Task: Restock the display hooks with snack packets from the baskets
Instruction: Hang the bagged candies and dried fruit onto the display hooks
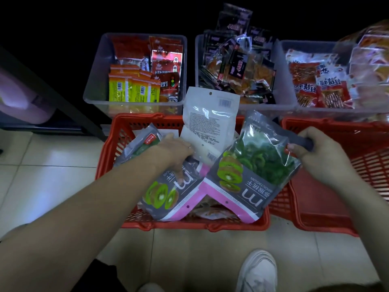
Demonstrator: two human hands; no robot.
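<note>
A red basket (109, 150) on the floor holds several grey-and-pink kiwi snack packets. My left hand (176, 150) reaches into it, fingers curled round a kiwi packet (168, 194) and a white-backed packet (208, 119) that stands up behind it. My right hand (313, 157) grips the dark bottom edge of another kiwi packet (252, 171), which hangs upside down over the basket's right side, its green dried slices showing through the clear window.
A second red basket (328, 203) stands at the right. Behind are three clear bins: red and yellow packets (134, 81), dark packets (235, 66), red-and-white packets (324, 87). A dark shelf frame (52, 98) runs along the left. My white shoe (259, 270) stands on the tiled floor.
</note>
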